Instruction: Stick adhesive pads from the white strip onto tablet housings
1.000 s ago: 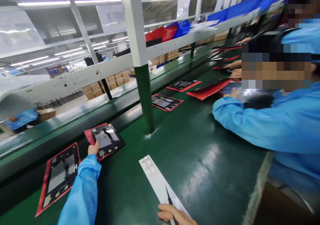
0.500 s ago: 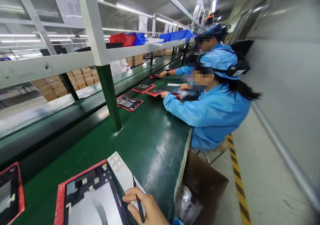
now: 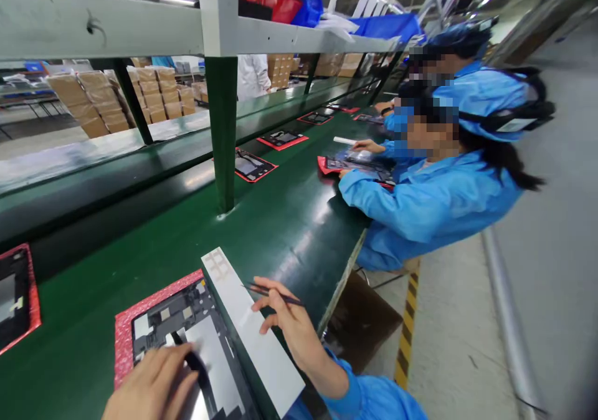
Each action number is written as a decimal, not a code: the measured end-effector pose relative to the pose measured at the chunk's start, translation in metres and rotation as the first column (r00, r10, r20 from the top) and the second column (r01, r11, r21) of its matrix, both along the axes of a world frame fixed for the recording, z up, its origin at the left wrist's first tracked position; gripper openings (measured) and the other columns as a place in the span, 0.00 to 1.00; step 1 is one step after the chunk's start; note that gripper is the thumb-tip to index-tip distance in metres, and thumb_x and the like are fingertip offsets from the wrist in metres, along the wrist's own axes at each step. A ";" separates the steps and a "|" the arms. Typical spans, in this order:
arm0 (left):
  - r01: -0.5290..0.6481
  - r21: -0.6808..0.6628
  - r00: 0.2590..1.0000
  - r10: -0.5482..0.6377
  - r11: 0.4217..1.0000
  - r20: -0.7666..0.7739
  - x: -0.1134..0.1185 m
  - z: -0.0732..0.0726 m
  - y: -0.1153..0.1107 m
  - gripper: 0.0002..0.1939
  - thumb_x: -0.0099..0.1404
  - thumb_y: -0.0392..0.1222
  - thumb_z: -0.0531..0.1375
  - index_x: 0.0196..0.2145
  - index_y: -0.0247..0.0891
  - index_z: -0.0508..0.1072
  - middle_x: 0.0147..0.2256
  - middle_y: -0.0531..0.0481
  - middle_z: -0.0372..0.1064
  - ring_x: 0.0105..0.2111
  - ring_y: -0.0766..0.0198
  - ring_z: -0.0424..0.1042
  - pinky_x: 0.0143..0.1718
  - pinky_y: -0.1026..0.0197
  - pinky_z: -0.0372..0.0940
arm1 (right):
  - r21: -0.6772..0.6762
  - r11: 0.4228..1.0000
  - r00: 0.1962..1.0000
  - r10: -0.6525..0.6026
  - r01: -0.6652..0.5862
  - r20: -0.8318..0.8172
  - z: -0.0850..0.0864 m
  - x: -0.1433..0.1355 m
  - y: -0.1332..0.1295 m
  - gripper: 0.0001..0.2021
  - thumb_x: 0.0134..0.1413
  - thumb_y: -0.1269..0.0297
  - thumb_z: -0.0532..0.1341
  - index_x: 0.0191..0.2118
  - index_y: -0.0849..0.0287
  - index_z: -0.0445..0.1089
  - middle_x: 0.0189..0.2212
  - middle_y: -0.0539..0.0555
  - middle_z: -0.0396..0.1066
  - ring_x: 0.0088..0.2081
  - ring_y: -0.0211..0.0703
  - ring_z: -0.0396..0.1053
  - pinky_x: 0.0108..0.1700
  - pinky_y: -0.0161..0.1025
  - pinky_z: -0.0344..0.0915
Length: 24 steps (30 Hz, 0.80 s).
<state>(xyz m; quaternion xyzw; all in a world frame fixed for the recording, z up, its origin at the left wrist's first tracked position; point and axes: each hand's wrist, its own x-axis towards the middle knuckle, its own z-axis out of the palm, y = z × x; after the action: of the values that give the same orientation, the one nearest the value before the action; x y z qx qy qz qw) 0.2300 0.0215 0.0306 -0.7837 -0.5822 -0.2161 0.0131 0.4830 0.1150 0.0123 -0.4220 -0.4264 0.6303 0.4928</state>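
Two hands are at work now on the green belt (image 3: 289, 220). A second ago the left hand (image 3: 152, 386) was far out at 11 o'clock, pulling a panel (image 3: 187, 339) in on its red mat (image 3: 124, 345). Now the panel lies close, at 6 o'clock, and that hand rests flat on it, fingers spread. So the panel looks ready to be worked on. The right hand (image 3: 287, 320) is pinched on thin black tweezers (image 3: 273, 293), above the white strip (image 3: 252, 333) touching the panel's right side. No writing can be read.
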 end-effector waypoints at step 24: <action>0.087 -0.101 0.976 -0.105 0.991 -0.189 0.065 -0.035 0.112 0.22 0.66 0.54 0.56 0.57 0.51 0.67 0.59 0.41 0.62 0.55 0.50 0.65 0.54 0.44 0.60 | 0.185 0.958 0.840 0.089 -0.219 0.535 -0.017 -0.015 0.115 0.10 0.57 0.58 0.61 0.29 0.54 0.60 0.21 0.48 0.73 0.28 0.44 0.78 0.29 0.35 0.71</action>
<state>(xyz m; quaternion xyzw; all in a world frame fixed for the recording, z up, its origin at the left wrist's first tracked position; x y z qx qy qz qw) 0.2947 0.1331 -0.0044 -0.8281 -0.5489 -0.1117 0.0231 0.4682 0.2300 -0.0048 -0.4788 -0.6492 0.4740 0.3530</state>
